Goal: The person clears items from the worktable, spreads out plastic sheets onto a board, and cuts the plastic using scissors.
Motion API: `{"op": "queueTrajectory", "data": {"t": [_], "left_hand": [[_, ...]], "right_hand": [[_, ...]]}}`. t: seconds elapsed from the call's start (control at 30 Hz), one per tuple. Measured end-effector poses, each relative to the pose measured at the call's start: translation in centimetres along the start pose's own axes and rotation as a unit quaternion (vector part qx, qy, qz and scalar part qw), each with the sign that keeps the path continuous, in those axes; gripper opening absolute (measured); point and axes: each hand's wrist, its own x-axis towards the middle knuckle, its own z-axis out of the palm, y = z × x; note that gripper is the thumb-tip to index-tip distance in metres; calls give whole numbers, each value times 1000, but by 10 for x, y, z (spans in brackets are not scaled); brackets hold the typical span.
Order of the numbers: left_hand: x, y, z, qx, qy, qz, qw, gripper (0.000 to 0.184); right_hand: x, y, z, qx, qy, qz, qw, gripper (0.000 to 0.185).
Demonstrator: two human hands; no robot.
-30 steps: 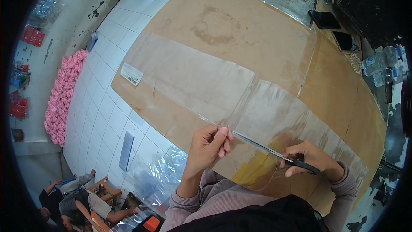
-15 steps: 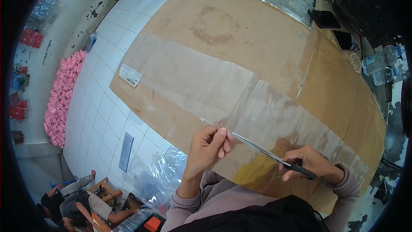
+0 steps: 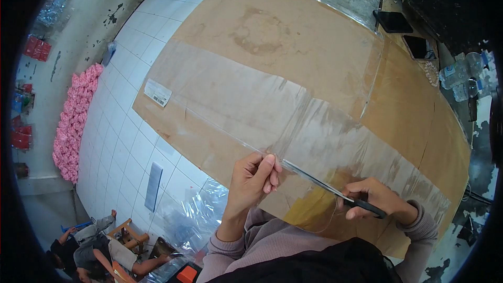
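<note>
My left hand (image 3: 255, 178) is closed in a pinch at the near edge of a long clear plastic sheet (image 3: 236, 97), which lies over brown cardboard. My right hand (image 3: 374, 199) is wrapped round the black handle of a pair of scissors (image 3: 314, 180). Their long metal blades look nearly closed and lie along the sheet's near edge, tips just right of my left fingertips. A white label with a barcode (image 3: 157, 93) is at the sheet's far left end. Yellowish tape (image 3: 313, 210) shows on the cardboard below the blades.
Cardboard (image 3: 325, 36) covers the work surface. Two phones (image 3: 394, 22) and plastic bottles (image 3: 457, 75) are at the right. Pink bundles (image 3: 78, 120) line the left wall on white tiles (image 3: 128, 91). Crumpled clear plastic (image 3: 194, 212) lies near my left arm. Other people (image 3: 105, 251) sit at lower left.
Both hands and the scissors keep almost the same place on the sheet's edge. The whole view has shifted very slightly.
</note>
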Motion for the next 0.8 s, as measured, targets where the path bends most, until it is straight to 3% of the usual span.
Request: {"op": "queueTrajectory", "data": {"t": [0.8], "left_hand": [[0, 0, -4, -25, -11, -12, 1000, 27]], "right_hand": [[7, 2, 6, -36, 19, -27, 999, 32]]}}
